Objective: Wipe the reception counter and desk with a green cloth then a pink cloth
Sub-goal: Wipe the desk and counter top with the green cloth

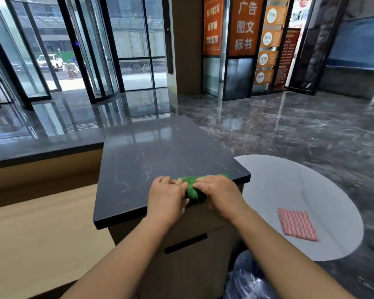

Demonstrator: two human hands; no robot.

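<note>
Both my left hand (166, 192) and right hand (219, 192) grip the green cloth (191, 189), seemingly soft and light, bunched at the stone surface's (151, 152) near right edge, best held by its thick fold.

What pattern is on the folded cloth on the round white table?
Wavy pink and white stripes cover the folded cloth; head view.
</note>
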